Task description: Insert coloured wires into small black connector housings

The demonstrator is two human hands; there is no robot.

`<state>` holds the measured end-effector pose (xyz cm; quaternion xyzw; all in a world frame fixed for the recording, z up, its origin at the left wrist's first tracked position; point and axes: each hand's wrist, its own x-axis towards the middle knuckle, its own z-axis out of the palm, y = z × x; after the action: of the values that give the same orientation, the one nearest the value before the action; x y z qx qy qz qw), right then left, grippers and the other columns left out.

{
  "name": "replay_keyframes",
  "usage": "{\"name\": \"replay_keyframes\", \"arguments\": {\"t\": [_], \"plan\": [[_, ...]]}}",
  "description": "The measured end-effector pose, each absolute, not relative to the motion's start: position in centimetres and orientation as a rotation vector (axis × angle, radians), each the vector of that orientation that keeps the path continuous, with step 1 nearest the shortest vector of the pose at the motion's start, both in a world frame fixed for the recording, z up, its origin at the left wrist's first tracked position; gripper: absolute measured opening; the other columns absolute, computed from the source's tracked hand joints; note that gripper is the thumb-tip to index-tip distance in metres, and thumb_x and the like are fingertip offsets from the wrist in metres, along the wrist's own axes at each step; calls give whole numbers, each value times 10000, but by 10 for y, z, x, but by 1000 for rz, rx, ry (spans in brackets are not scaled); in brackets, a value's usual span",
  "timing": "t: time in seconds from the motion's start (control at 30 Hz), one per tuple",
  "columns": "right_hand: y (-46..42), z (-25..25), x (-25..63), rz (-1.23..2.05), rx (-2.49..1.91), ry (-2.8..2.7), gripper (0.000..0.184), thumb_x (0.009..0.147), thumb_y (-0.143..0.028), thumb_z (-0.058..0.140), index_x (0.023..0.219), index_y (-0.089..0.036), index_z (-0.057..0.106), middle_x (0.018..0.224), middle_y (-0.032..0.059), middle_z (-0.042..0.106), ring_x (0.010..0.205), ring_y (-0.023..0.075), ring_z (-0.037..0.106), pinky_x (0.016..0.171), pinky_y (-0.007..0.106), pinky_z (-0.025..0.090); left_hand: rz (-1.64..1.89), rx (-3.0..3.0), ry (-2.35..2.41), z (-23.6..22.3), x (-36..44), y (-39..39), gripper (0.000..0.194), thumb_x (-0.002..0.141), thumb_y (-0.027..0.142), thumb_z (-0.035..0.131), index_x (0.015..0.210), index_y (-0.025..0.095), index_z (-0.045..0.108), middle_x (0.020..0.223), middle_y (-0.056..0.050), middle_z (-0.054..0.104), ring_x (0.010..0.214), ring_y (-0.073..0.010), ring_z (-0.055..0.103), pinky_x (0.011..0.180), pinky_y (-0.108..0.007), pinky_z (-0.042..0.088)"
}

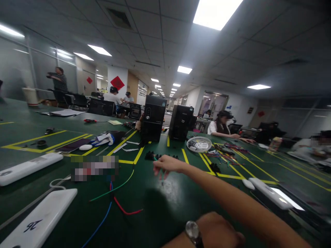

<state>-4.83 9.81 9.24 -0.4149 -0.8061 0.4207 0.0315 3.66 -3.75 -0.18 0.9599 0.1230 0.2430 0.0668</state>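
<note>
My right hand (167, 164) reaches in from the right over the green table, its fingers curled downward. A small teal-green bit shows by the fingertips; I cannot make out what it belongs to. Just behind the fingers lies a row of small black pieces (150, 155), partly covered by the hand. My left hand (221, 227), with a watch (192, 230) on the wrist, is low at the front edge of the view, its back up and its fingers hidden. Left of both hands, a red wire (126, 210), a blue wire (102, 220) and a green-yellow wire (116, 188) lie loose.
Two black computer towers (153, 119) stand behind the hands. A white round basket (199, 144) sits right of them, near scattered wires (222, 156). White power-bank-like slabs (41, 220) lie at left and right. A co-worker (219, 125) sits at far right.
</note>
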Motion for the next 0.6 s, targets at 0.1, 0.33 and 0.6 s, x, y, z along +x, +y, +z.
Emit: {"name": "replay_keyframes", "arguments": {"t": [0.1, 0.33, 0.6], "plan": [[90, 85, -74, 1136, -1141, -2563, 481, 920, -520, 384, 801, -116, 617, 672, 58, 671, 525, 125, 630, 504, 203, 489, 1030, 2764, 270, 6, 17, -37, 197, 826, 269, 479, 969, 260, 614, 1110, -36, 673, 1064, -234, 597, 810, -302, 466], [106, 84, 22, 82, -1584, -2343, 240, 910, -351, 519, 995, -157, 633, 1039, 92, 642, 960, 196, 608, 836, 315, 478, 851, 2925, 532, 0, 14, -34, 223, 826, 359, 501, 715, 222, 638, 670, -54, 697, 604, -208, 648, 527, -273, 438], [84, 83, 124, -80, -1798, -2115, 300, 905, -325, 537, 1163, -174, 548, 1175, 77, 558, 988, 201, 579, 836, 393, 500, 1145, 2210, 752, -2, 19, -16, 195, 888, 292, 390, 877, 237, 577, 667, -22, 603, 614, -168, 567, 599, -259, 392]]}}
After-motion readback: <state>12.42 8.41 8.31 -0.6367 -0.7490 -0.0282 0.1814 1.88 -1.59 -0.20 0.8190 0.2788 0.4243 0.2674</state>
